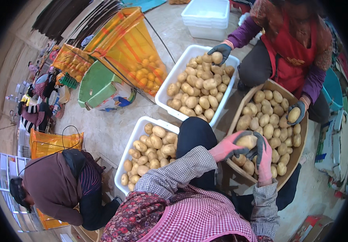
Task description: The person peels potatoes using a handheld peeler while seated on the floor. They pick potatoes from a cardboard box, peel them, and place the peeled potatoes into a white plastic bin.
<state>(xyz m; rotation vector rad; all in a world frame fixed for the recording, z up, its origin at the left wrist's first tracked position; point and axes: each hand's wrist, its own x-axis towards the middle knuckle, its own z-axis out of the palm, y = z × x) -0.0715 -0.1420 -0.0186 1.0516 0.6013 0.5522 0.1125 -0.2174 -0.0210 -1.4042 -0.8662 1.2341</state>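
Between my two gloved hands is a single potato [246, 142]. My left hand [232, 145], in a pink glove with grey palm and fingers, grips its left side. From the right, my right hand [261, 154] closes on the same potato in a matching glove. Both hands are above the near side of a cardboard box [295, 169] filled with loose potatoes [268, 130]. By my left knee stands a white plastic tub [125, 161] of potatoes [154, 146], partly hidden by my sleeve and leg.
A co-worker [295, 57] opposite holds one potato in each gloved hand, over the box and a second white tub [162, 93]. An orange mesh bag [125, 45] hangs on a metal frame beside a green-lined carton [96, 81]. Another person [53, 184] bends at left. Stacked tubs [205, 18] stand behind.
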